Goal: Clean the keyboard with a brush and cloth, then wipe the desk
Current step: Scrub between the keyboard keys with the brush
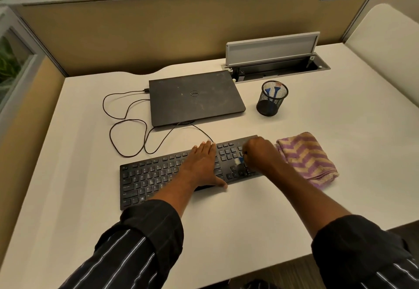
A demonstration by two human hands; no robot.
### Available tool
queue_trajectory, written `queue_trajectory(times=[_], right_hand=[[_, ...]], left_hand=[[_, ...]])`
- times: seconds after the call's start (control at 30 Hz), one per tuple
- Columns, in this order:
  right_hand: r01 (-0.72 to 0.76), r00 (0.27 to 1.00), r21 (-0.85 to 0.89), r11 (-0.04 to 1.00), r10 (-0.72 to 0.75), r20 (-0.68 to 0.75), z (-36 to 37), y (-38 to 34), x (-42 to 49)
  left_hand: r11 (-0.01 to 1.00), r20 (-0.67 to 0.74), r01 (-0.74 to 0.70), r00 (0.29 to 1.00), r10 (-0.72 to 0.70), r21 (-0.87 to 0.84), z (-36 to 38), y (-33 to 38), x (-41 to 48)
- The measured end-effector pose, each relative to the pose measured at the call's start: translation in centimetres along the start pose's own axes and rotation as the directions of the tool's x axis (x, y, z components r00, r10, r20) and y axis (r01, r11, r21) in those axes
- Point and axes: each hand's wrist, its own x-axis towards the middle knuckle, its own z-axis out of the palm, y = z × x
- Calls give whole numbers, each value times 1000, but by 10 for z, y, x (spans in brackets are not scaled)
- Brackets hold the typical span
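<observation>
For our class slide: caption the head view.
The left hand rests on the keyboard; the right hand holds a brush.

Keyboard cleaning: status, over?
Left hand flat on keyboard. Right hand grips brush on right-side keys. Cloth lies beside keyboard's right end. Nothing blocking brush.

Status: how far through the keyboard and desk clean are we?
Nothing looks finished yet. In hand: the right hand holds a small blue brush on the right-side keys of the keyboard; the left hand lies flat on it. Left: the folded cloth lies beside the keyboard, so cloth pass and desk wipe remain.
</observation>
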Motion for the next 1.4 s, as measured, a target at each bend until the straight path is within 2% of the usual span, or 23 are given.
queue_trajectory(times=[0.1, 0.23, 0.3, 0.4, 0.47, 0.57, 0.67, 0.77, 1.0, 1.23, 1.4], right_hand=[[-41, 998, 25, 999, 42, -49, -8, 10, 4], [34, 997, 108, 994, -26, -73, -14, 5, 11], [40, 998, 90, 995, -36, -46, -11, 5, 16], [-34, 999, 48, 998, 34, 10, -9, 10, 21], [-43, 999, 46, 998, 44, -9, -13, 10, 24], [45, 997, 64, 997, -41, -64, -18, -1, 27], [120, 993, 2, 993, -120, -9, -10, -12, 25], [46, 999, -34, 998, -46, -3, -7, -7, 25], [-24, 995, 59, 998, 29, -94, -21, -5, 36], [-64, 996, -2, 998, 64, 56, -17, -1, 28], [-92, 996, 68, 994, 92, -4, -27, 0, 32]], left_hand=[[1000, -17, -16, 1000, 16, 12, 4, 5, 3], [1000, -24, -11, 1000, 11, 11, 7, 7, 6], [1000, -30, -9, 1000, 9, 2, 7, 8, 6], [1000, -29, -1, 1000, 1, -11, 7, 8, 7], [1000, -31, 4, 1000, -4, -15, 7, 9, 9], [1000, -37, 6, 999, -7, -27, 8, 8, 9], [1000, -34, 10, 999, -11, -26, 8, 9, 8], [1000, -35, 12, 999, -13, -25, 8, 9, 8], [999, -37, 8, 999, -9, -31, 9, 8, 9], [999, -38, 8, 999, -9, -45, 10, 7, 9], [999, -37, 4, 999, -5, -39, 10, 6, 9]])
